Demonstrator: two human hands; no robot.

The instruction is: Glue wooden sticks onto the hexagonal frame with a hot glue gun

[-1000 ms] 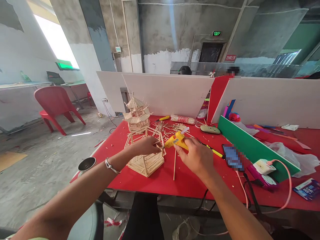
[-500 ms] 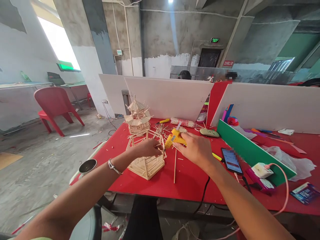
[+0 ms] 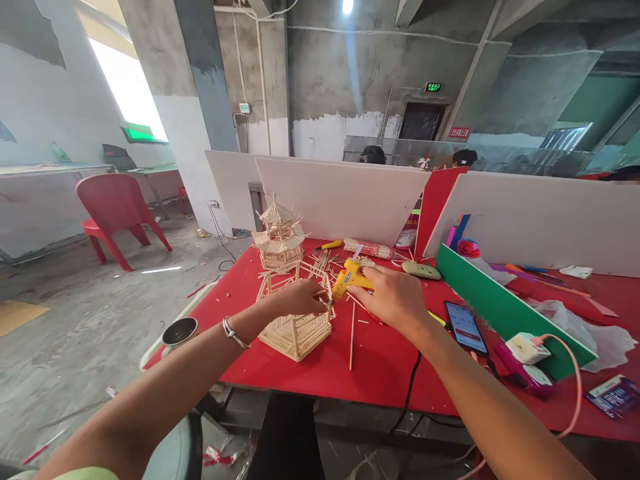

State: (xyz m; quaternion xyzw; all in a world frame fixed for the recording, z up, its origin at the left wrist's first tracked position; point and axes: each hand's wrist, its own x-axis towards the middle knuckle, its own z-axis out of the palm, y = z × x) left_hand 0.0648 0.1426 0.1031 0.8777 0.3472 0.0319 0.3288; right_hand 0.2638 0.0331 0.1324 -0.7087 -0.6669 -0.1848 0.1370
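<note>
My right hand (image 3: 395,291) is wrapped round a yellow hot glue gun (image 3: 350,277), a glue stick poking out of its back end. The gun's nozzle points down and left, close to the fingertips of my left hand (image 3: 303,297). Those fingers are pinched on a short wooden stick (image 3: 321,291), partly hidden, at the right corner of an open frame of thin wooden sticks (image 3: 296,333). The frame has a slatted floor, upright posts and top rails. Behind it stands a tiered stick pagoda (image 3: 279,237). One loose stick (image 3: 352,337) lies just right of the frame.
The red tabletop (image 3: 320,375) holds a bundle of sticks (image 3: 369,249), a yellow-handled cutter (image 3: 330,245), a green-grey case (image 3: 421,270) and a phone (image 3: 466,327). A green divider (image 3: 515,307) stands at right, beside a power strip (image 3: 525,370). A metal cup (image 3: 179,331) sits at left.
The view has shifted slightly, so everything sits a little lower and further right. Both hands keep nearly the same place at the frame's corner, with the glue gun still held there.
</note>
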